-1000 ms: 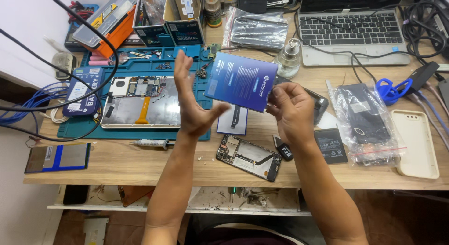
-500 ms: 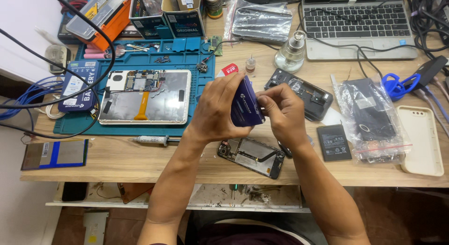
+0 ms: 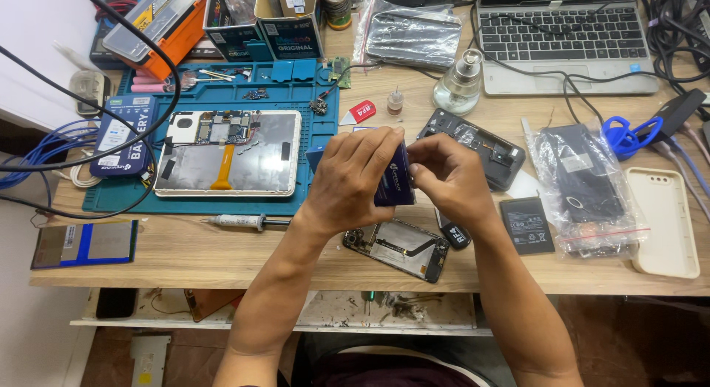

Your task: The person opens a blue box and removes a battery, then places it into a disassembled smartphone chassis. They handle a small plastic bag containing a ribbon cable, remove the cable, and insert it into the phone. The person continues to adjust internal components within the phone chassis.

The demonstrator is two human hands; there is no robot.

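My left hand (image 3: 353, 181) and my right hand (image 3: 451, 176) meet over the middle of the wooden desk (image 3: 222, 250), both gripping a dark blue packet (image 3: 394, 181) held edge-on between them. The left fingers wrap over its top and left side; the right fingers pinch its right edge. Directly below the hands lies an opened phone (image 3: 398, 248) with its insides showing. A black opened phone frame (image 3: 475, 145) rests just behind my right hand, and a small black battery (image 3: 526, 224) lies to its right.
A teal repair mat (image 3: 214, 202) at left carries an opened tablet (image 3: 226, 152). A screwdriver (image 3: 235, 222) lies before the mat. A laptop (image 3: 562, 36), glass bottle (image 3: 460, 82), bagged parts (image 3: 584, 187), white phone case (image 3: 664, 221) and cables (image 3: 680, 32) fill the back and right.
The blue packet was held up flat and wide a second ago; it has come down and turned edge-on, with both hands closed tightly around it lower over the desk.
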